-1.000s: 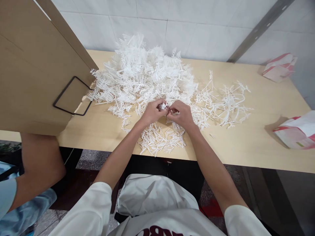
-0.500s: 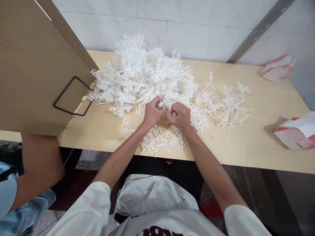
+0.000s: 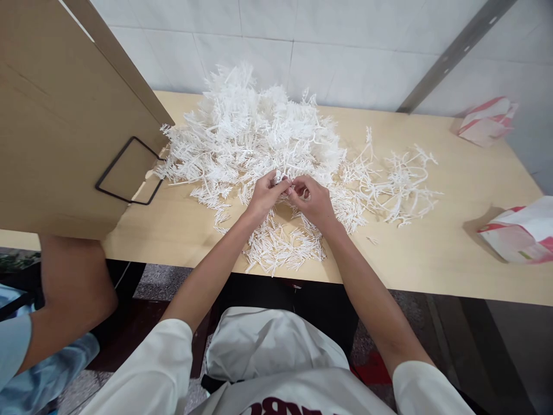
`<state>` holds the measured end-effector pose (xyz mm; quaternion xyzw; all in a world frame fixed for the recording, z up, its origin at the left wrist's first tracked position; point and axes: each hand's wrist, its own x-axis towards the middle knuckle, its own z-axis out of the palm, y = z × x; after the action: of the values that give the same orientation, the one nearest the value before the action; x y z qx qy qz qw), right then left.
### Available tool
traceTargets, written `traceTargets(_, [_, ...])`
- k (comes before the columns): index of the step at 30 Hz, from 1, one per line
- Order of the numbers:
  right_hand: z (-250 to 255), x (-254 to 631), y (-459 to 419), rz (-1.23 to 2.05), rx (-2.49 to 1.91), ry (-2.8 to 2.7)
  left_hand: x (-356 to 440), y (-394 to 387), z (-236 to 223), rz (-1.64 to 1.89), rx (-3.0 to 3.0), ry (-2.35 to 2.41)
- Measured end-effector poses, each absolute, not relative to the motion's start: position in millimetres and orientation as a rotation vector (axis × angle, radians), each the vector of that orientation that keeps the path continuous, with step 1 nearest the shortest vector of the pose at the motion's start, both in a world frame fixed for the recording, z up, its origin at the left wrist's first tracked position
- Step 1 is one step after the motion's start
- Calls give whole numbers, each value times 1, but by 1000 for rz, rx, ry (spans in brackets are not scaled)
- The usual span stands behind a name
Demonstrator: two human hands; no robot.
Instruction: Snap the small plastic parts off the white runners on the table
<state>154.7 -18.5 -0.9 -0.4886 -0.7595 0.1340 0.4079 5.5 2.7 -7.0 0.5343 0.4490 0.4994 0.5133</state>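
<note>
My left hand (image 3: 264, 196) is closed in a pinch on a white branched plastic piece (image 3: 279, 177), mostly covered by the fingers. Against its fingertips, my right hand (image 3: 314, 202) pinches at the same piece; the exact contact is hidden. Behind both hands rises a large heap of white branched plastic pieces (image 3: 259, 127). Small loose white sticks (image 3: 285, 248) lie spread below my hands, near the table's front edge. To the right are several bare white branched stems (image 3: 406, 184).
A cardboard sheet (image 3: 64, 127) with a black wire frame (image 3: 125, 170) stands at the left. Another person's arm (image 3: 73, 288) is below it. Two red-and-white paper bags, one at the back (image 3: 488, 122) and one in front (image 3: 521, 233), stand on the table (image 3: 432, 259) at right.
My fingers have shifted slightly; the right hand's curled fingers have loosened into a fingertip pinch close to the left thumb. The heap and the loose sticks look the same.
</note>
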Motion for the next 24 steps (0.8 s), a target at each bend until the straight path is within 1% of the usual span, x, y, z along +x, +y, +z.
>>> traceTargets(3, [2,155,-17,347,-1307,-1956,5,2,-7,1217,1279,1033])
traceTargets(6, [7,156,-19,366,-1430,-2020,5,0,-4,1183,1402,1068])
traceTargets(9, [10,155,-21,291,-1505,-2048,4,-1,-1,1186,1486,1132])
traceTargets(17, [4,153,-18,129,-1383,-2127,7,-3,-1,1163,1597,1232])
traceTargets(21, [4,161,-17,214,-1319,-2087,13,-2,-5,1137,1628,1219])
traceTargets(24, [4,160,-24,317,-1200,-2061,12,7,-8,1141,1528,1256])
